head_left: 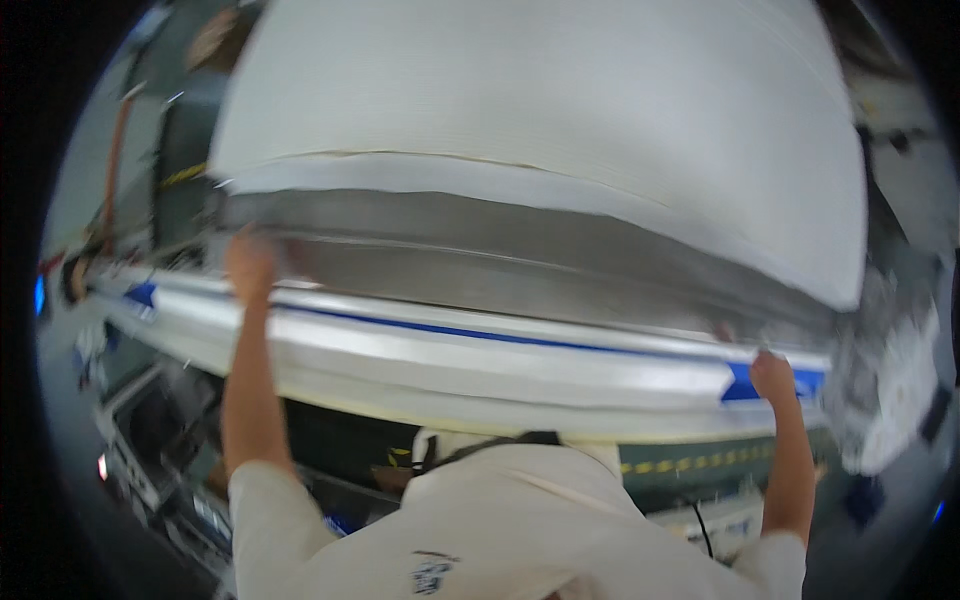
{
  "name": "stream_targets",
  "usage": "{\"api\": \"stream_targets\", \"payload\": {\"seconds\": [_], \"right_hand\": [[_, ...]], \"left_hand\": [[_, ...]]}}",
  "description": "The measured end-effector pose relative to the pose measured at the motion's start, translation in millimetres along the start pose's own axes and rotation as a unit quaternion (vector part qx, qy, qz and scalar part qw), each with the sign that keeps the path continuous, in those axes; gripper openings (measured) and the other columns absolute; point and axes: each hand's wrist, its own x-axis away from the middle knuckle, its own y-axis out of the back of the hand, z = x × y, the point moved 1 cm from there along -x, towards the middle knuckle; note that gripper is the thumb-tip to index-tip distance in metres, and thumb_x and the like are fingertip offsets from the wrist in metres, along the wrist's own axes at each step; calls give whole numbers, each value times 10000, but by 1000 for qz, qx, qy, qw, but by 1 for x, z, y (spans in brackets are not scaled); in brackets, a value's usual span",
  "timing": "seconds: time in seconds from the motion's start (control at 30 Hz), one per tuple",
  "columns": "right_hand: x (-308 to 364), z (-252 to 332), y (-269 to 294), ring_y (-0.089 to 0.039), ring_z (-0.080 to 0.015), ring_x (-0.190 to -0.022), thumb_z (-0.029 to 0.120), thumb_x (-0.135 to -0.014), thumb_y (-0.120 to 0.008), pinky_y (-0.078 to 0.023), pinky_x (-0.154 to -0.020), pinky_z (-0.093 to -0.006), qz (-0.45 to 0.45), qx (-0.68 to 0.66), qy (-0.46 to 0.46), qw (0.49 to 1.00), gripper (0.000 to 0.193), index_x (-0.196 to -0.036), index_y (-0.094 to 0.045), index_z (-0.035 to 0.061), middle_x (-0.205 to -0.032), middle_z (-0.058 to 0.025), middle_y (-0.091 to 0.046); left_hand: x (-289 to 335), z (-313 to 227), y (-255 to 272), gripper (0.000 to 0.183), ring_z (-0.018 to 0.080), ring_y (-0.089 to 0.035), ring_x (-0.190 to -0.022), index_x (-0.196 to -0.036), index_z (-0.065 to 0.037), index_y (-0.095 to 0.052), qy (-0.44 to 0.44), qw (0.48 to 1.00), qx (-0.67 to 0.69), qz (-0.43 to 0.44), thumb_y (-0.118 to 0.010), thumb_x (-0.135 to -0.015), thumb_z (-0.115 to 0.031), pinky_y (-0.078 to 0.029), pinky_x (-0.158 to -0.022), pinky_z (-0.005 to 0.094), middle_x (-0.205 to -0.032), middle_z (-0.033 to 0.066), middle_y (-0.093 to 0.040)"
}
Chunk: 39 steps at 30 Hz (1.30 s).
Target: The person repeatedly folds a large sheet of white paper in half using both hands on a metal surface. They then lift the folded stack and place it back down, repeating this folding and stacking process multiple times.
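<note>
My left hand [250,265] is over the left part of a long metal surface [450,270], smeared by motion, so its fingers do not show clearly. At the right end of a long white bar with a blue stripe [480,335], my right hand [774,377] is closed beside a blue patch [742,382]. What its fingers hold, if anything, is hidden. A large white sheet [560,90] with fine lines spreads beyond the metal. Its near edge curves and hangs over that surface.
Crumpled clear plastic [880,390] bunches at the right end of the bar. Equipment with a dark frame [150,420] stands at the lower left. Yellow-and-black tape [700,460] runs along the floor. Blurred at the upper left is what looks like another person's hand [210,40].
</note>
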Motion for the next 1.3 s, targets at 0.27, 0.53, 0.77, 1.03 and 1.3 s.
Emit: {"api": "stream_targets", "payload": {"seconds": [0.27, 0.53, 0.77, 1.03, 1.3], "right_hand": [[-67, 290, 197, -633, -319, -695, 174, -842, -616, -491, -651, -408, -116, -215, 192, 950, 132, -899, -649, 59, -784, -136, -662], [-138, 601, 355, -620, -319, -721, 214, -859, -572, -487, -646, -398, -173, -246, 428, 852, 157, -900, -636, 76, -788, -106, -650], [-205, 730, 401, -637, -190, -703, 247, -837, -632, -500, -671, -309, -204, -311, 469, 801, 217, -885, -659, 37, -794, -82, -689], [-214, 745, 400, -645, -263, -685, 270, -797, -634, -514, -656, -371, -267, -290, 428, 813, 182, -811, -679, 94, -733, -75, -682], [-221, 741, 396, -652, -293, -674, 291, -787, -638, -523, -635, -398, -311, -277, 413, 810, 157, -791, -685, 141, -709, -73, -677]], "left_hand": [[-47, -82, 27, 283, 333, -541, -1081, -1136, -85, -604, 26, 972, 220, -78, -529, -874, -164, -410, -925, 438, -1165, 129, -591], [-38, -88, 24, 280, 304, -550, -1048, -1061, -66, -609, 66, 957, 264, -104, -557, -789, -112, -404, -923, 418, -1122, 111, -586], [-43, -84, 25, 300, 309, -550, -1046, -1068, -65, -598, 69, 950, 291, -95, -564, -773, -102, -401, -913, 416, -1132, 115, -576], [-44, -81, 26, 347, 299, -532, -1079, -1115, -77, -585, 79, 949, 297, -64, -579, -770, -115, -377, -937, 426, -1169, 114, -563], [-100, -33, 26, 487, 291, -496, -1182, -1256, -88, -527, 59, 956, 221, -182, -578, -773, -118, -346, -1001, 423, -1256, 95, -545]]}}
